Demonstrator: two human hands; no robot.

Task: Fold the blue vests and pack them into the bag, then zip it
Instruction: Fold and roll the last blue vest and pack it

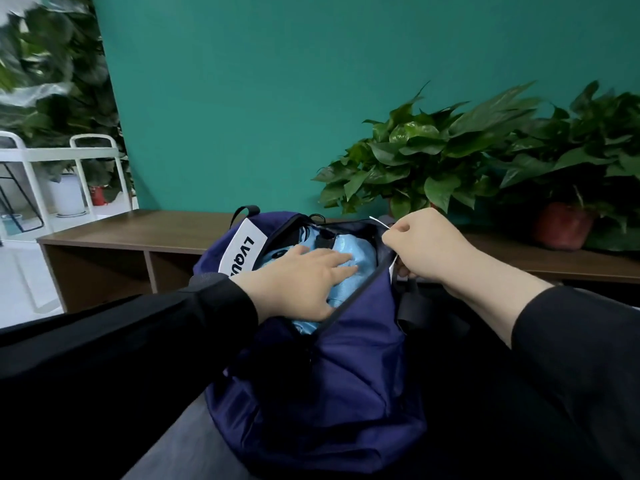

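Left hand: my left hand (304,282) lies flat with fingers straight and close together, pressing down on the vests inside the bag opening.
Vests: the light blue vests (349,252) sit folded inside the bag, visible through the open top, partly under my palm.
Bag: the dark blue bag (339,368) rests in front of me, close against my body, its top edge near the brown shelf (138,226); a white label (242,251) hangs at its left rim.
Zip: the opening is wide apart; the zip is not yet closed.
Right hand: my right hand (426,247) is curled, pinching the right rim of the opening and holding it outward; a thin white tag (379,222) shows at my knuckles. I cannot tell whether I hold a zip pull.
Step in hand: I judge this as seating the vests before zipping.
Method: I press the fabric below the zip line, keep the rim taut, and clear every fold from the teeth before running the slider.
Risk: loose fabric may catch in the zip.
Background: potted plants (450,154) stand on the shelf, well apart from the bag.
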